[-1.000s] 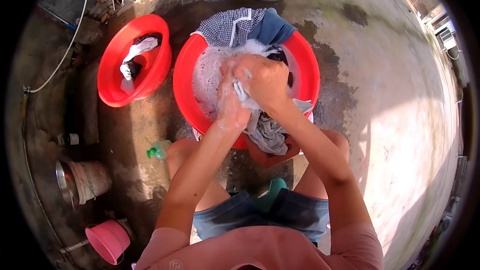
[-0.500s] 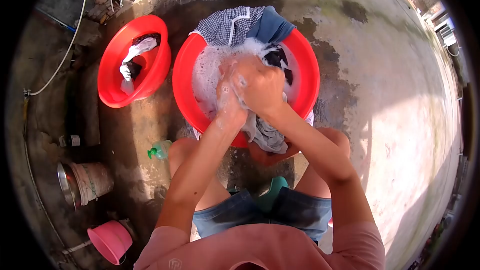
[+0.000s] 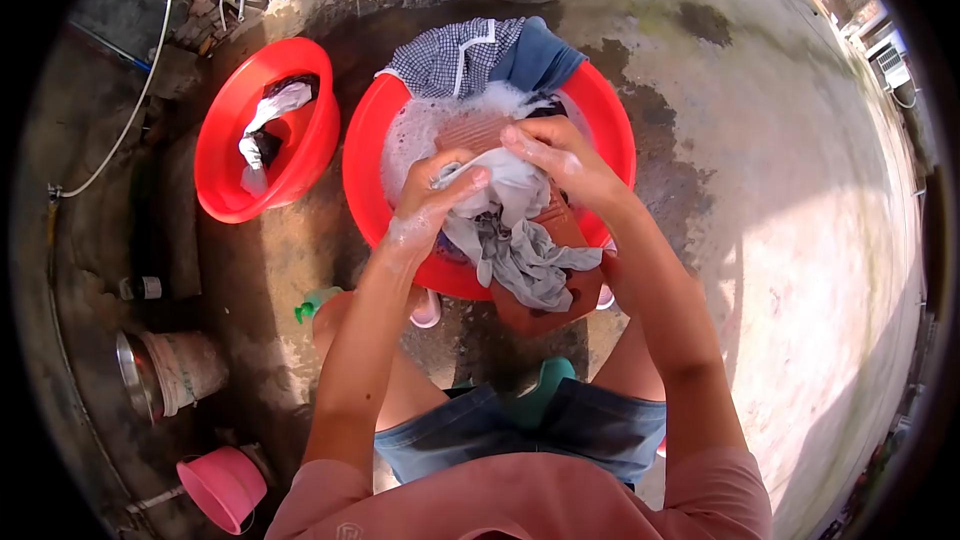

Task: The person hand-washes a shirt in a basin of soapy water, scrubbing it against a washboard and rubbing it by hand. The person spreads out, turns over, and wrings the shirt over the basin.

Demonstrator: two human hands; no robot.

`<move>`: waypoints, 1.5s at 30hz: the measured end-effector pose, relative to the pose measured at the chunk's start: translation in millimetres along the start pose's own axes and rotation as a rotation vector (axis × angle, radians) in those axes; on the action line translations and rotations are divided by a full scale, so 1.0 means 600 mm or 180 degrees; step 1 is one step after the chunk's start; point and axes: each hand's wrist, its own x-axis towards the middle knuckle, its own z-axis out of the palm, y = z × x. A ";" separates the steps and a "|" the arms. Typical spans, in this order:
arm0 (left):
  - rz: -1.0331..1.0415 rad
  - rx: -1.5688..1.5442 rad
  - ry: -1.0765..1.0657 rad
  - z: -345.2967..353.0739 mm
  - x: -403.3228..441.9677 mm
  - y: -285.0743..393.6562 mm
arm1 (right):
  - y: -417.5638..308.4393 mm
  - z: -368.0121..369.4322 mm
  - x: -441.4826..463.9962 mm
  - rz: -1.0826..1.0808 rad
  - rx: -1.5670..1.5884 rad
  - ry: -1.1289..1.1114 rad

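Ctr: red basin [image 3: 366, 175], suds [image 3: 412, 140] inside. Ridged board [image 3: 568, 225] slants over basin's near side. Grey cloth [image 3: 520, 258] on board, prob. soft, limp, water-heavy, slick; best grip = thick bunched folds. L hand [image 3: 428, 198] curled round left folds; R hand [image 3: 560, 156] holds far-right edge, fingertips partly hidden.

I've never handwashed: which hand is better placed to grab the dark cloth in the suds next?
Probably the right hand: it's beside the dark cloth, while the left hand is farther off.
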 end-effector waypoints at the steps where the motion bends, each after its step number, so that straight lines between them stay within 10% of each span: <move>1: 0.0310 -0.0381 -0.0150 -0.013 -0.005 -0.005 | 0.005 -0.009 -0.001 0.0001 -0.0289 -0.0244; 9: 0.0523 -0.2248 -0.0253 -0.046 -0.028 -0.012 | 0.047 -0.063 -0.005 -0.0696 -0.1899 -0.0794; 12: 0.0445 -0.2351 0.0225 -0.022 -0.024 0.015 | 0.040 -0.029 0.001 -0.0226 -0.0164 0.0083; 15: 0.0036 -0.2454 0.0884 -0.001 0.010 0.005 | 0.016 0.082 -0.003 -0.1136 -0.1176 0.1081; 17: 0.0188 -0.3190 -0.0707 -0.035 0.069 -0.108 | 0.017 0.156 -0.018 -0.2052 -0.2340 0.0915; 19: 0.0275 -0.3538 -0.0795 -0.001 0.072 -0.102 | 0.031 0.175 -0.021 -0.2701 -0.3003 0.0961; 20: 0.0069 -0.3207 0.0669 0.066 0.033 -0.010 | 0.031 0.176 -0.023 -0.2670 -0.2975 0.1038; 22: 0.0246 -0.3160 0.0900 0.076 0.028 0.013 | 0.026 0.169 -0.011 -0.2688 -0.2952 0.1249; 25: 0.0977 -0.3664 -0.1932 0.004 0.082 -0.060 | 0.034 0.176 -0.012 -0.2788 -0.2964 0.1308; 28: 0.0001 -0.3145 0.2012 0.091 0.031 0.019 | 0.056 0.193 -0.021 -0.2562 -0.3040 0.0888; 29: -0.0151 -0.3155 0.2053 0.092 0.036 0.016 | 0.062 0.194 -0.027 -0.2376 -0.3050 0.0734; 31: 0.0623 -0.3592 -0.1426 0.012 0.108 -0.078 | 0.066 0.183 -0.023 -0.2073 -0.3109 0.0431; 33: 0.0968 -0.4038 -0.2779 -0.007 0.115 -0.155 | 0.022 0.169 -0.010 -0.3005 -0.2910 0.1432; 36: 0.0109 -0.2786 0.1949 0.099 0.037 0.017 | 0.008 0.135 0.014 -0.1855 -0.3038 0.1804; 37: 0.0092 -0.3006 0.1862 0.098 0.037 0.007 | 0.008 0.135 0.013 -0.1906 -0.3060 0.1784; 39: 0.0733 -0.3661 -0.1299 0.016 0.111 -0.097 | 0.018 0.157 0.000 -0.2415 -0.3054 0.1620; 42: 0.0818 -0.3669 -0.0673 0.037 0.085 -0.116 | 0.030 0.141 0.014 -0.2532 -0.2751 0.1668; 44: -0.0037 -0.2830 0.1719 0.094 0.035 0.002 | 0.026 0.131 0.017 -0.2043 -0.2912 0.2036; 45: -0.0022 -0.3054 0.1770 0.101 0.024 0.012 | 0.023 0.126 0.018 -0.1819 -0.2997 0.2208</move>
